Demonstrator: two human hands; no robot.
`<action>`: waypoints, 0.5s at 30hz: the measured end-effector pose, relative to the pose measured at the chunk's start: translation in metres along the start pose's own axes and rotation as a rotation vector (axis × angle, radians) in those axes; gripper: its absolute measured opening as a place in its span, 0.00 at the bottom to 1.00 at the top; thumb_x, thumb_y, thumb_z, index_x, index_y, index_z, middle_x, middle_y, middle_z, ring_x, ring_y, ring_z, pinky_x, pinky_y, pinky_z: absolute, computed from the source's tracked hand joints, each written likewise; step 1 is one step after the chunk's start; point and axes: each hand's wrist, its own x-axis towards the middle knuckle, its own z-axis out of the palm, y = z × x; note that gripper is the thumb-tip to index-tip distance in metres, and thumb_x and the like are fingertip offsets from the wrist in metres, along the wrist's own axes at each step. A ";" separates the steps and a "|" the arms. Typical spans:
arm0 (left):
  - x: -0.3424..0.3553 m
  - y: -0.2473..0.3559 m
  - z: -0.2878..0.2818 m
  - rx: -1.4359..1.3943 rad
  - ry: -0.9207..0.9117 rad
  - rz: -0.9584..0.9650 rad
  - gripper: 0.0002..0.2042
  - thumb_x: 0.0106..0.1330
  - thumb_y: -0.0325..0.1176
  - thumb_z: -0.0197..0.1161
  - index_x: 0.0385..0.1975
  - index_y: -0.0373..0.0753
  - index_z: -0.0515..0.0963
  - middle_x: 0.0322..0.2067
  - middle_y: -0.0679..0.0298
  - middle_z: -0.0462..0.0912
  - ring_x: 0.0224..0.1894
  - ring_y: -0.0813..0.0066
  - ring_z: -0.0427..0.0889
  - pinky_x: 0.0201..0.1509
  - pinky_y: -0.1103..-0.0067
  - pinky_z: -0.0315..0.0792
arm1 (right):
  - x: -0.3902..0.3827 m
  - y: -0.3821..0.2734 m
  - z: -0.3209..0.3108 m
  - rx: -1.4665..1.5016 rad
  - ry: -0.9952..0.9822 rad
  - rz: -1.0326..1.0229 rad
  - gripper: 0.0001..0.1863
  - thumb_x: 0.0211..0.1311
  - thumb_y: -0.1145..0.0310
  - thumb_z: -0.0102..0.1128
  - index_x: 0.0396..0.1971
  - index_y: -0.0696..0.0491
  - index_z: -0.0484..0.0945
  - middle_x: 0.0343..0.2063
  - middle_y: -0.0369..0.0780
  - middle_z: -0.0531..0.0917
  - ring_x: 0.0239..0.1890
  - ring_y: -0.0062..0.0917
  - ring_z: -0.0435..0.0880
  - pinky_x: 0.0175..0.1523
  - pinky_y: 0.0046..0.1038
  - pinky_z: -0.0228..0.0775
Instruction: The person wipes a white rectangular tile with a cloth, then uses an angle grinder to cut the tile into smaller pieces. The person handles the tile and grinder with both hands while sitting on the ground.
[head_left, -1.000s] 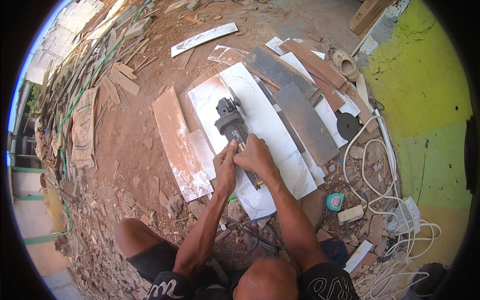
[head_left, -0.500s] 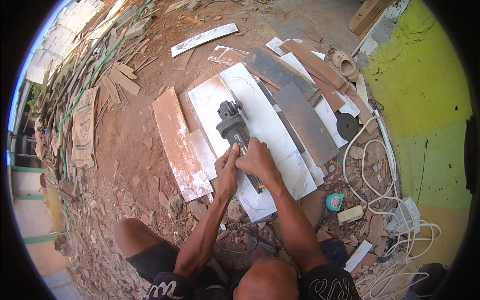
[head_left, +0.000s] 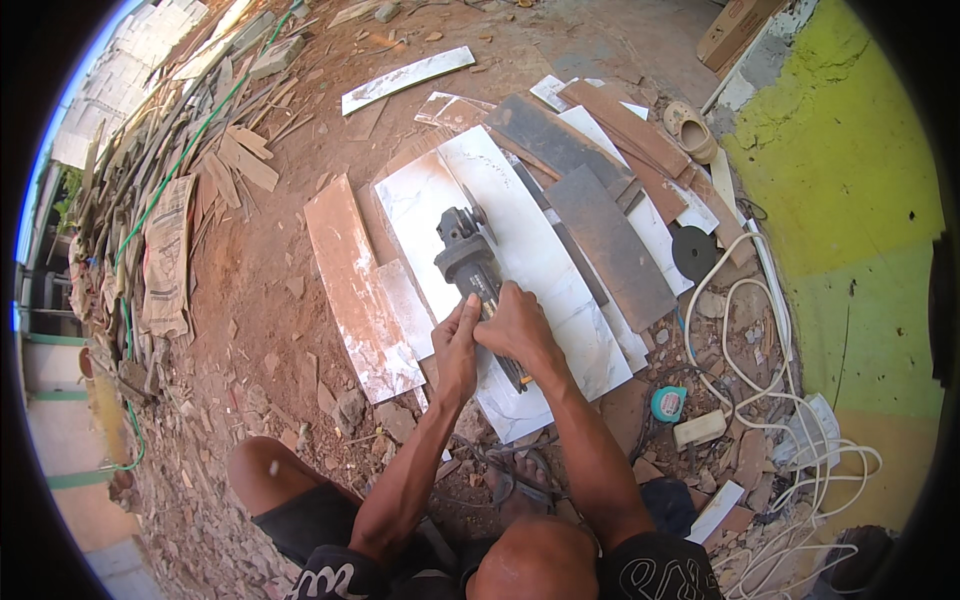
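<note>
Gripping the dark angle grinder [head_left: 468, 256] with both hands, the person has barely shifted over the last second: right hand [head_left: 520, 325] stays clamped around the rear of the grinder body, left hand [head_left: 455, 345] stays pressed against its near-left side, fingers together. Grinder lies on the white marble-pattern tile [head_left: 530, 260], disc end at the far end, in the same spot on the tile as before, so the work looks like a held position rather than a travelling cut. Beyond the tile's right edge lies a dark grey tile strip [head_left: 610, 245]; off its left edge, a reddish dusty tile [head_left: 350, 280].
</note>
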 end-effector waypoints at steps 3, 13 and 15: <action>-0.003 0.000 0.000 0.012 0.005 -0.011 0.21 0.77 0.43 0.57 0.54 0.28 0.80 0.41 0.66 0.84 0.40 0.86 0.76 0.47 0.84 0.71 | 0.000 0.001 -0.001 0.010 -0.008 0.006 0.24 0.52 0.65 0.64 0.41 0.71 0.75 0.38 0.63 0.82 0.44 0.57 0.84 0.48 0.46 0.77; 0.021 0.006 -0.004 -0.038 0.027 -0.013 0.20 0.77 0.43 0.58 0.51 0.29 0.81 0.40 0.66 0.84 0.39 0.85 0.77 0.47 0.83 0.71 | 0.016 -0.008 0.001 0.029 0.039 -0.053 0.24 0.49 0.66 0.63 0.40 0.72 0.75 0.36 0.64 0.83 0.43 0.57 0.85 0.46 0.45 0.79; 0.028 0.010 -0.005 -0.034 0.039 -0.004 0.20 0.77 0.44 0.58 0.50 0.29 0.81 0.39 0.66 0.84 0.38 0.85 0.77 0.46 0.83 0.70 | 0.025 -0.009 0.001 0.054 0.019 -0.073 0.27 0.49 0.64 0.64 0.40 0.74 0.74 0.36 0.68 0.82 0.44 0.59 0.85 0.49 0.46 0.79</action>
